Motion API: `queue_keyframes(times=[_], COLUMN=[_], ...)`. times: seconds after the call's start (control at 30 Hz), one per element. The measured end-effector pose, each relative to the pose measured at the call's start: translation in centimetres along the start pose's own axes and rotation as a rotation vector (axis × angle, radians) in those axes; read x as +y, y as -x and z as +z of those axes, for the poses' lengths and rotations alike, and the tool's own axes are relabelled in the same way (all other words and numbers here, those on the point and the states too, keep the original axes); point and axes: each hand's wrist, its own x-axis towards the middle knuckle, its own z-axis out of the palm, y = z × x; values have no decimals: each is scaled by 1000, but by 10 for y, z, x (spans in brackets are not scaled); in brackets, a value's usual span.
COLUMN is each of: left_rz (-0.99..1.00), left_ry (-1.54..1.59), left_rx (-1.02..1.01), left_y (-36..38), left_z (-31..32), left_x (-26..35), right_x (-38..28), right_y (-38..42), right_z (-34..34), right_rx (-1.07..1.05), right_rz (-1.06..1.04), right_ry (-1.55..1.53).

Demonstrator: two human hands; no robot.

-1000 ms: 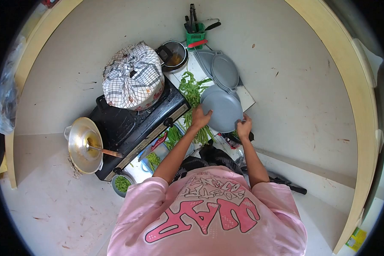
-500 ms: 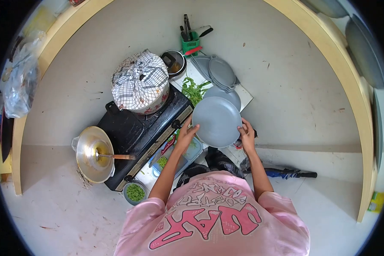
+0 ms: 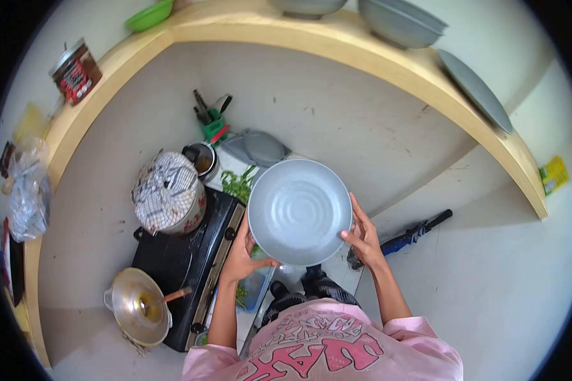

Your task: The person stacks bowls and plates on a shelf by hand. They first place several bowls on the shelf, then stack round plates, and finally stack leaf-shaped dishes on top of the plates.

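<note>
A round grey plate (image 3: pixel 300 212) is held up between both hands, its ringed inner face towards the camera. My left hand (image 3: pixel 240 253) is closed on its lower left edge, thumb along the rim. On the right edge, my right hand (image 3: pixel 362 236) grips with the thumb over the rim and the fingers behind. Beneath and left of the plate are leafy greens (image 3: pixel 237 185) and a blue tray (image 3: pixel 254 291), partly hidden. Other grey plates (image 3: pixel 264 148) lie behind it on the white counter.
A black stove (image 3: pixel 165 255) bears a pot (image 3: pixel 190 219) under a checked cloth. Left of it sits a metal pan (image 3: pixel 133 306) with a wooden-handled utensil. A wooden shelf (image 3: pixel 248 32) curves overhead with grey bowls (image 3: pixel 400 22). An umbrella (image 3: pixel 413 235) lies at the right.
The plate is raised nearer the camera, with both hands still on it. The view has shifted up and turned, so more of the shelf shows.
</note>
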Motion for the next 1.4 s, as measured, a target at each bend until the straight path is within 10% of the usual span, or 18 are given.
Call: queue_keyframes(times=[0.9, 1.4], left_rz=[760, 659], left_ry=[-422, -937], left_rx=[-102, -144], left_y=[-155, -287], left_z=[227, 283], left_x=[198, 243], right_x=[-291, -400], right_y=[80, 0], right_z=[-120, -217], right_rx=[133, 280], right_rz=[-776, -400], right_ry=[659, 1228])
